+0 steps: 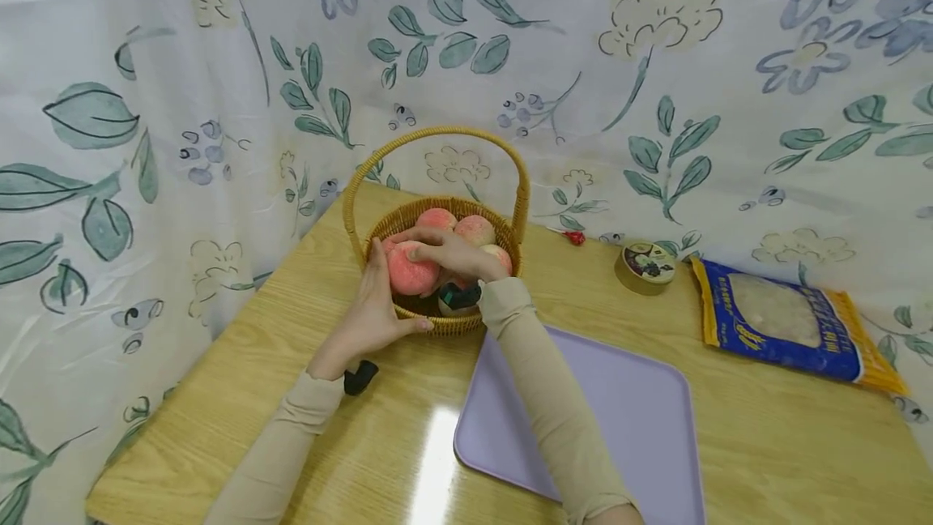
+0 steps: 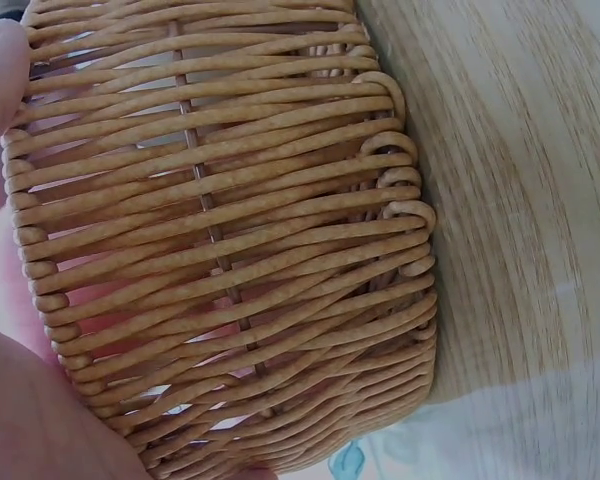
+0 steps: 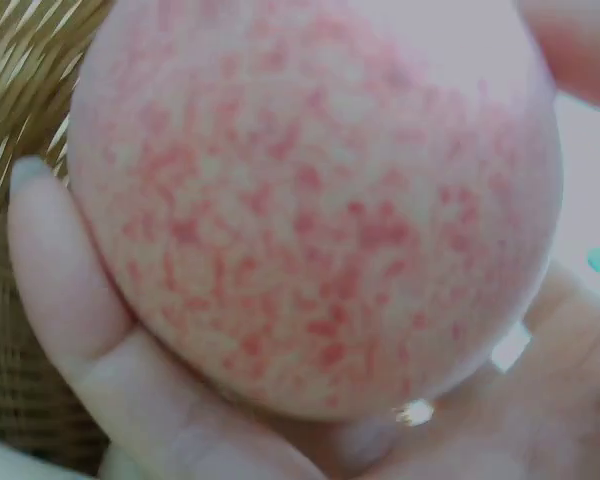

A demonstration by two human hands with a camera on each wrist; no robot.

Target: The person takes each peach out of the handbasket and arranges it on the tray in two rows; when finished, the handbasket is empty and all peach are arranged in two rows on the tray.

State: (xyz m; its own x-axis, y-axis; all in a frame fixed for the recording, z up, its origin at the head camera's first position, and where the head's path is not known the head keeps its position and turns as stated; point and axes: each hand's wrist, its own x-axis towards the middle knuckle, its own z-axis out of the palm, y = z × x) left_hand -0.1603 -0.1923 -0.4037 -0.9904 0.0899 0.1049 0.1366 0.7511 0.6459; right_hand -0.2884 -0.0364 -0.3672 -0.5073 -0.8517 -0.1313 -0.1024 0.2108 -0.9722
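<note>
While the right hand (image 1: 461,254) curls round a peach (image 1: 411,272) over the left side of the basket (image 1: 455,326), the left hand (image 1: 373,306) spreads wide against its rim, seemingly steadying it; close by, a lilac tray (image 1: 619,403) lies flat on the bench (image 1: 773,452).

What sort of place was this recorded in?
Probably a staged tabletop corner, though the wider room is unseen: floral sheeting closely borders a wood-grain table holding a wicker basket and a lilac tray.

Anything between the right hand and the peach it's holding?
Nothing visible: the right hand is directly on the peach. The left hand is at the rim of the basket, not between them.
</note>
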